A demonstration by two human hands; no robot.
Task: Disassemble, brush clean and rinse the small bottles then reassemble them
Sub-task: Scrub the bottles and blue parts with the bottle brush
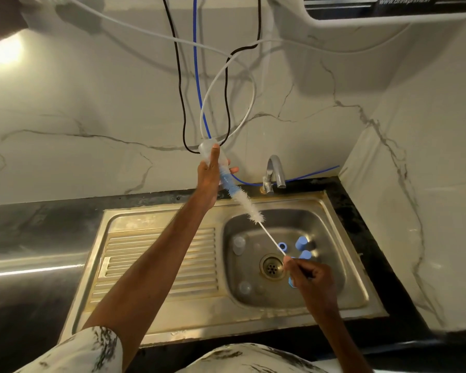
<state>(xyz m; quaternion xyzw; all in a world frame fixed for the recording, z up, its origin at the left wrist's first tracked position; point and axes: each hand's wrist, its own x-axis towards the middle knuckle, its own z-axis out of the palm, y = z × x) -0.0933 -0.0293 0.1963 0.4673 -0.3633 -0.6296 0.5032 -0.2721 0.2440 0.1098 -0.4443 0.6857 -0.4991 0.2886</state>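
My left hand [209,179] is raised above the back of the sink and grips a small clear bottle [209,150], its mouth pointing down toward the basin. A long bottle brush [244,201] with blue and white bristles enters the bottle's mouth. My right hand [311,277] pinches the thin white handle of the brush over the basin. In the basin lie several blue caps [301,243] to the right of the drain [271,266], and two clear bottles, one upper left [238,244], one lower left [244,288].
The steel sink [355,281] has a ribbed drainboard [156,265] on its left and a tap [273,172] at the back. Black, blue and white hoses [197,84] hang on the marble wall behind. A dark counter [24,238] surrounds the sink.
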